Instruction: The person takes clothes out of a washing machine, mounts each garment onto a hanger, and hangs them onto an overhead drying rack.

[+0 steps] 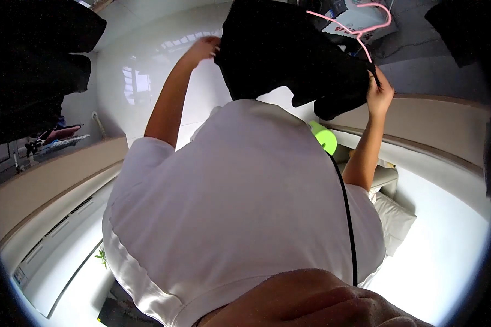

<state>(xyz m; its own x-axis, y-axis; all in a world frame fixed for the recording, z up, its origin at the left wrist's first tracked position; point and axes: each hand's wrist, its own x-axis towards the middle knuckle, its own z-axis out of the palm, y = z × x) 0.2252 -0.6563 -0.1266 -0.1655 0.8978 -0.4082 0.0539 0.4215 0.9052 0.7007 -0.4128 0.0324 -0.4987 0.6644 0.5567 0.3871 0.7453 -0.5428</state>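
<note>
A black garment (289, 49) hangs spread out in front of my chest. My right hand (381, 92) is closed on its right edge, where one arm of a pink hanger (360, 34) runs into the cloth. The hanger's hook and its other arm show above the garment. My left hand (203, 50) is at the garment's left edge with its fingertips against the cloth. It is slightly blurred, so its grip cannot be made out.
More dark clothing (33, 65) hangs at the upper left, and another dark piece (458, 30) at the upper right. A bright green round object (324, 138) lies beyond my shirt. A pale cushion (395, 220) is at the right. A white boxy item (360, 22) sits behind the hanger.
</note>
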